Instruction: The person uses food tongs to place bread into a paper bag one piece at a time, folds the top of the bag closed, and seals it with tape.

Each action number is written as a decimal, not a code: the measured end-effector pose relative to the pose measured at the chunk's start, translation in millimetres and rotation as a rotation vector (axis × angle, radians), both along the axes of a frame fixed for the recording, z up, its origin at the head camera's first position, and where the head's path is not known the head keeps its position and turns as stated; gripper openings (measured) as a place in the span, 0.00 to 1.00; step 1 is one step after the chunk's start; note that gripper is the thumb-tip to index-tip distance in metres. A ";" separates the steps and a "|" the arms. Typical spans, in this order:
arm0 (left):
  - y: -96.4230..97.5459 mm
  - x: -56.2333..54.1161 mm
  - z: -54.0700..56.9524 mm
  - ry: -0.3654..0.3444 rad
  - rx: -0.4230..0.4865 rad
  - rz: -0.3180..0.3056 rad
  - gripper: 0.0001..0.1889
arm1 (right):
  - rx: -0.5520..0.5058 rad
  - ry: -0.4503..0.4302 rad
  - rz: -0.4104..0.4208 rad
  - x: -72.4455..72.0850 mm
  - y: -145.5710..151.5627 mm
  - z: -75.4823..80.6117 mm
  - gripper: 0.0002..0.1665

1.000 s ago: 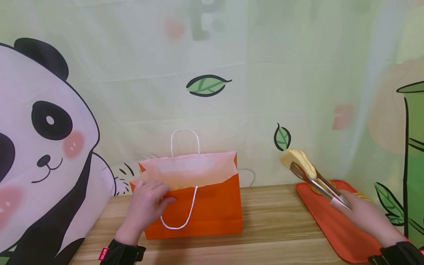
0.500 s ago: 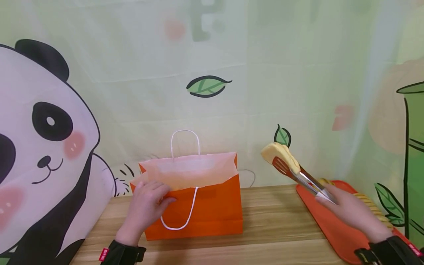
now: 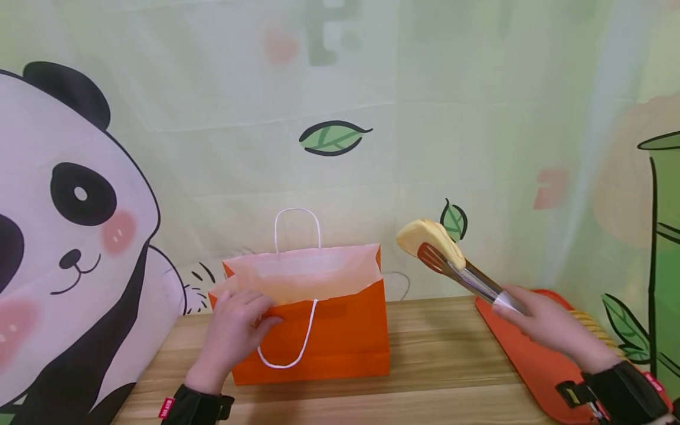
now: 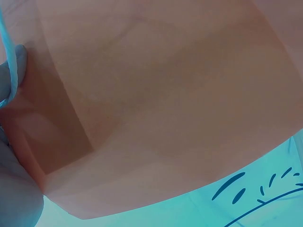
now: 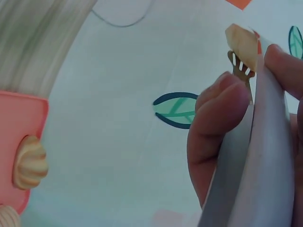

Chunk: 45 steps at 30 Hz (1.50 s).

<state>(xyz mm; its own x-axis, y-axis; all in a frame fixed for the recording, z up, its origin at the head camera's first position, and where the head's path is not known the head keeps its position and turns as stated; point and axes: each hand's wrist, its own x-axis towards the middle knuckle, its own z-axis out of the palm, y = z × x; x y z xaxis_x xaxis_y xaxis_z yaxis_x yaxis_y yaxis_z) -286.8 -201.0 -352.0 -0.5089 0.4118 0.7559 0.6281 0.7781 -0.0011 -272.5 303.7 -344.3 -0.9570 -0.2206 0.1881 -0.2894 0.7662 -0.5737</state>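
Note:
An orange paper bag with white cord handles stands upright on the table, its mouth open. My left hand pinches the near rim of the bag at its left side. The left wrist view looks onto the pale inside of the bag, with fingertips by the handle cord. My right hand grips metal tongs with brown slotted tips. A pale yellow piece of bread sits between those tips, in the air to the right of the bag. In the right wrist view, thumb and fingers squeeze the tongs.
A red tray lies on the wooden table at the right. Ridged bread shows on it behind my right forearm; a swirled bun appears in the right wrist view. A cloth printed with a panda hangs behind.
My right hand has carried the tongs and bread leftward from over the tray toward the bag, and the bread is slightly higher. The left hand and bag have stayed in place.

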 end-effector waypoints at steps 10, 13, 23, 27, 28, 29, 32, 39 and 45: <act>-1.5 -0.7 -0.7 0.003 -0.003 -0.007 0.16 | -0.012 -0.038 0.084 -0.8 -17.2 23.8 0.38; -1.3 -0.8 -0.5 -0.002 -0.005 -0.008 0.16 | -0.003 -0.036 0.102 -2.2 -22.7 29.7 0.38; 0.1 0.6 1.1 -0.018 -0.003 0.000 0.15 | 0.017 0.029 0.179 -6.1 -42.2 44.0 0.34; 0.2 0.8 1.5 -0.017 -0.004 -0.001 0.15 | 0.029 0.070 0.211 -7.1 -52.1 47.3 0.31; 0.2 0.7 1.5 -0.016 -0.004 -0.002 0.15 | 0.028 0.076 0.221 -7.5 -54.3 47.9 0.31; 0.2 0.6 1.5 -0.016 -0.005 -0.003 0.15 | 0.032 0.084 0.229 -7.9 -56.2 48.3 0.30; 0.2 0.4 1.5 -0.015 -0.005 -0.003 0.15 | 0.034 0.080 0.246 -9.9 -61.5 48.9 0.30; -0.3 0.4 1.0 -0.015 -0.004 0.002 0.16 | 0.040 0.080 0.286 -15.1 -73.2 47.9 0.28; -0.3 0.3 0.9 -0.012 -0.003 0.000 0.16 | 0.065 0.088 0.317 -16.7 -83.1 50.1 0.29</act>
